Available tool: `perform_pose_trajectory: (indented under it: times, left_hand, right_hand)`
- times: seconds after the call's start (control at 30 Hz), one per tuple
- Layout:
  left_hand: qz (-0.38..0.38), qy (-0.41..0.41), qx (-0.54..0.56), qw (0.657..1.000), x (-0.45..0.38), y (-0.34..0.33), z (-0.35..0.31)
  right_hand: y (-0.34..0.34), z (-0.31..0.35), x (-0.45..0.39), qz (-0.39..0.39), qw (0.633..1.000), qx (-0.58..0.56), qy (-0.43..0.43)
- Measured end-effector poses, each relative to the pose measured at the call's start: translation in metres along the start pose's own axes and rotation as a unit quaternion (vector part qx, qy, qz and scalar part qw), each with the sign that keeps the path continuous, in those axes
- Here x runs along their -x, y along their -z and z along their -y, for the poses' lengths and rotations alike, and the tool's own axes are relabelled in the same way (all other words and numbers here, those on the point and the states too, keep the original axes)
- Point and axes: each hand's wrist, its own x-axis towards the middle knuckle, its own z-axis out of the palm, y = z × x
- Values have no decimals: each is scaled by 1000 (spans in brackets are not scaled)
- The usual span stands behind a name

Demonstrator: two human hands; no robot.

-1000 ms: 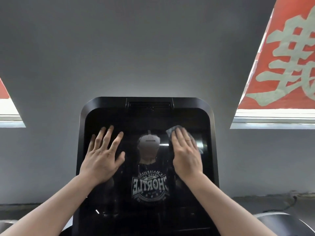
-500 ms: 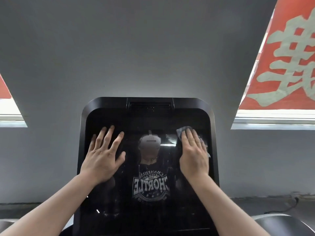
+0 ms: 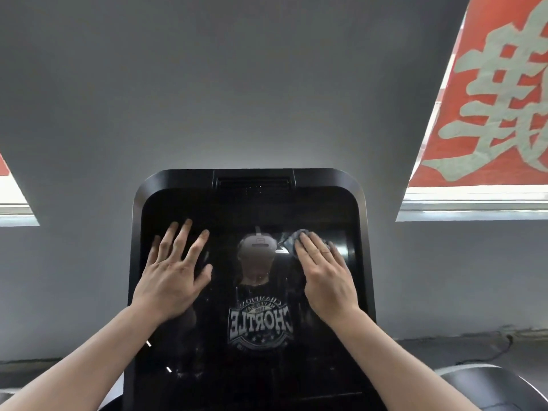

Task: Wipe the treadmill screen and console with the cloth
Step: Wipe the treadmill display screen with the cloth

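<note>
Both hands are lying flat on the black screen (image 3: 252, 366): my left hand (image 3: 172, 274) is resting with fingers spread wide on its left half, and my right hand (image 3: 324, 274) is pressing the cloth (image 3: 292, 237) under straight fingers on its upper right part

The room is dim and grey, lit mainly by daylight from two bright window strips, one far right (image 3: 474, 203) and one far left (image 3: 14, 213), both blown out to near white. A pale glow spreads on the grey wall (image 3: 237, 99) just above the screen (image 3: 252, 366), fading to darker grey toward the top corners. The glossy black screen acts as a mirror, with small white glints low on its left. Wide-angle distortion slants the window edges and the red banner (image 3: 489, 99). Detail is soft throughout, and the fingertips look slightly blurred.
</note>
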Motion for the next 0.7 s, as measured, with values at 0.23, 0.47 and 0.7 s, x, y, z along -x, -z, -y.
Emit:
perform_pose_trajectory:
  times: [0.23,0.47,0.7]
  left_hand:
    - [6,0,-5,1000,0,0,1]
    - [15,2,-8,1000,0,2,1]
    - [13,1,-2,1000,1,3,0]
  right_hand:
    - [-10,28,11,13,998,45,36]
    - [-8,24,12,-2,998,36,-49]
    - [0,7,12,-15,994,4,-108]
